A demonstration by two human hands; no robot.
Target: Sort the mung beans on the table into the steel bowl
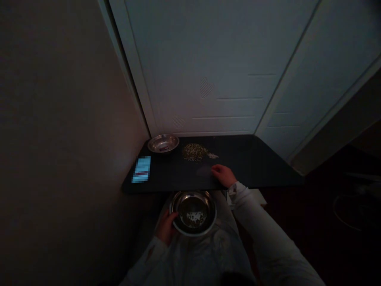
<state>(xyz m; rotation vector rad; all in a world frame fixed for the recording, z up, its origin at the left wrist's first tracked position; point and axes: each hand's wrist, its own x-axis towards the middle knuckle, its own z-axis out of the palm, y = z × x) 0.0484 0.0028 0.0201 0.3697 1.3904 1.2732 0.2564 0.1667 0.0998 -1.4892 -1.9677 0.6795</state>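
My left hand [167,227] grips the left rim of a shiny metal bowl [175,202], thumb over the edge. This bowl sits at my lap, just below the table's front edge, with small grains or bits in its bottom. My right hand [224,174] is over the front of the dark table, its fingers curled together; whatever they may hold is hidden. Beyond it lies a pile of small, mixed-colour grains or seeds [194,152]. A smaller, paler heap [212,156] touches or nearly touches the pile's right side.
A second metal bowl [155,146] with a dark label inside stands at the table's back left. In front of it lies a bright, blurred-out rectangle [141,169]. The dark table [262,163] meets a white panelled door [226,59]; a wall [74,139] rises on the left.
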